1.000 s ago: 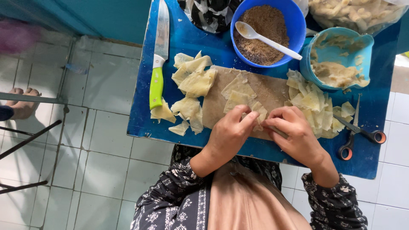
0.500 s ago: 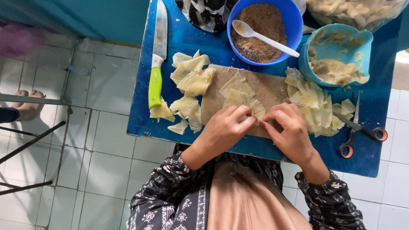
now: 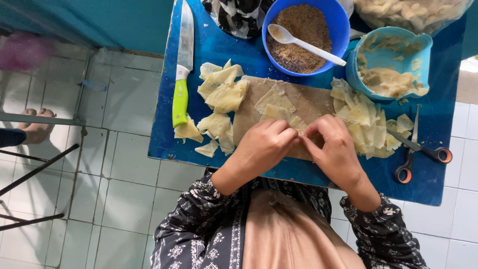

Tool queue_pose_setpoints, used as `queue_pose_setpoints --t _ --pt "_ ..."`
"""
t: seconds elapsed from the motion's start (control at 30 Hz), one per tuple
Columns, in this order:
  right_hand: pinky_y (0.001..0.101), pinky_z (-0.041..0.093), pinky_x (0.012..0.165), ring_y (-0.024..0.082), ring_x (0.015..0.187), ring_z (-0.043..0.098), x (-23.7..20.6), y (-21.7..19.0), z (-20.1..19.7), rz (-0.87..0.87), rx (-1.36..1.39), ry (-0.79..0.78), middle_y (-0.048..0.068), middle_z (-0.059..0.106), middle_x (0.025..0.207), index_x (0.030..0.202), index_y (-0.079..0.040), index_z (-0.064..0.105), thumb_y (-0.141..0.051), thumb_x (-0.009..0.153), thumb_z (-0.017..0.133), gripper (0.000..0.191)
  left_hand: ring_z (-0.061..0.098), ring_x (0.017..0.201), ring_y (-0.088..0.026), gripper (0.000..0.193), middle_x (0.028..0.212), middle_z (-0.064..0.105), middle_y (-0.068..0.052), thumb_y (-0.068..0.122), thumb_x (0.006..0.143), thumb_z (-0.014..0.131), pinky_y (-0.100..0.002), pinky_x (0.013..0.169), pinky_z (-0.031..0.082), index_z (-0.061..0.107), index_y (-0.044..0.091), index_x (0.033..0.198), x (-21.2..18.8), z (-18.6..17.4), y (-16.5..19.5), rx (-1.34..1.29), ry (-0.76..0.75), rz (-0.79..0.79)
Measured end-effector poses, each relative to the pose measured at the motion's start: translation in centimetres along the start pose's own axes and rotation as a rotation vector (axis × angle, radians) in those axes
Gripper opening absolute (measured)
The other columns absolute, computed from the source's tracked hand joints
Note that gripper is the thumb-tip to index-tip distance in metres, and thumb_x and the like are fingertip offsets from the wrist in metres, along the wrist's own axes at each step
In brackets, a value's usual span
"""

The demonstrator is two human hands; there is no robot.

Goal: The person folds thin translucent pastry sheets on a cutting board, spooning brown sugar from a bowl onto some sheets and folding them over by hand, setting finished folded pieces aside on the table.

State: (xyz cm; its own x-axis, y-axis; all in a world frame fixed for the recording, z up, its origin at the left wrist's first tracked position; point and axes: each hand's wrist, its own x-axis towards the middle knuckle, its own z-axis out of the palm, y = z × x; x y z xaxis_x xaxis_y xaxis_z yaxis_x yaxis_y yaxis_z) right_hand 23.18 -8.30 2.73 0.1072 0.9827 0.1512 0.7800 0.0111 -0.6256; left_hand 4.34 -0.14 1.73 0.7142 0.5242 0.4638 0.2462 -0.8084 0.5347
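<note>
My left hand (image 3: 264, 144) and my right hand (image 3: 334, 147) meet fingertip to fingertip over the near edge of a brown cutting board (image 3: 308, 102) on a blue table (image 3: 219, 50). Together they pinch a thin pale dough piece (image 3: 298, 124), mostly hidden under the fingers. More cut dough sheets (image 3: 273, 102) lie on the board. One pile of dough pieces (image 3: 221, 94) sits left of the board and another pile (image 3: 366, 122) right of it.
A green-handled knife (image 3: 181, 79) lies at the table's left. A blue bowl of brown filling (image 3: 298, 37) holds a white spoon (image 3: 303, 44). A light-blue container (image 3: 391, 67) of paste and orange-ringed scissors (image 3: 416, 152) are at right. Another person's foot (image 3: 37, 127) rests on the tiled floor.
Both hands stay at the board's near edge. Their fingers have drawn closer together around the dough piece.
</note>
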Motion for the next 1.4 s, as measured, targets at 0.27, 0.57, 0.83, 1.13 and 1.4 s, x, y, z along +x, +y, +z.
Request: queue_pose_setpoints --t 0.27,0.57,0.83,1.13,1.4 --pt "0.0429 0.046 0.089 0.031 0.1 0.062 -0.7 -1.1 -0.4 -0.268 -0.167 0.073 0.008 0.068 0.102 0.099 -0.006 0.071 -0.004 0.084 0.075 0.016 0.062 0.089 -0.028 0.011 0.089 0.058 -0.007 0.011 0.088 0.069 -0.04 0.079 0.053 0.063 0.01 0.096 0.1 0.5 -0.2 0.022 0.021 -0.066" --pt "0.0413 0.047 0.084 0.033 0.094 0.06 -0.3 -0.4 0.1 -0.135 -0.054 0.059 0.01 0.065 0.097 0.095 -0.004 0.067 -0.003 0.088 0.076 0.011 0.06 0.089 -0.024 0.007 0.093 0.058 -0.005 0.014 0.087 0.066 -0.037 0.08 0.05 0.062 0.011 0.092 0.3 -0.2 0.1 0.184 0.01 0.051" --pt "0.0434 0.045 0.09 0.032 0.103 0.06 0.0 -0.7 -0.5 -0.252 -0.157 0.065 0.01 0.065 0.105 0.102 -0.005 0.068 -0.003 0.087 0.073 0.016 0.062 0.089 -0.028 0.009 0.091 0.059 -0.008 0.018 0.09 0.068 -0.039 0.079 0.051 0.065 0.01 0.089 0.7 1.0 0.0 0.102 0.0 -0.131" --pt "0.0416 0.042 0.094 0.028 0.109 0.059 0.2 -0.9 -1.4 -0.3 -0.305 -0.054 0.008 0.065 0.109 0.106 -0.008 0.069 -0.01 0.088 0.07 0.018 0.062 0.091 -0.03 0.015 0.095 0.06 -0.009 0.009 0.094 0.068 -0.041 0.081 0.051 0.068 0.007 0.108 -0.2 -0.1 1.2 0.049 0.088 -0.22" --pt "0.0419 0.041 0.09 0.03 0.105 0.059 -1.7 -1.6 -2.1 -0.277 -0.303 -0.134 0.009 0.065 0.107 0.102 -0.006 0.067 -0.01 0.084 0.071 0.019 0.062 0.102 -0.025 0.023 0.109 0.063 -0.005 0.012 0.091 0.067 -0.038 0.085 0.05 0.066 0.009 0.114 -2.0 -0.3 3.2 0.007 0.108 -0.041"
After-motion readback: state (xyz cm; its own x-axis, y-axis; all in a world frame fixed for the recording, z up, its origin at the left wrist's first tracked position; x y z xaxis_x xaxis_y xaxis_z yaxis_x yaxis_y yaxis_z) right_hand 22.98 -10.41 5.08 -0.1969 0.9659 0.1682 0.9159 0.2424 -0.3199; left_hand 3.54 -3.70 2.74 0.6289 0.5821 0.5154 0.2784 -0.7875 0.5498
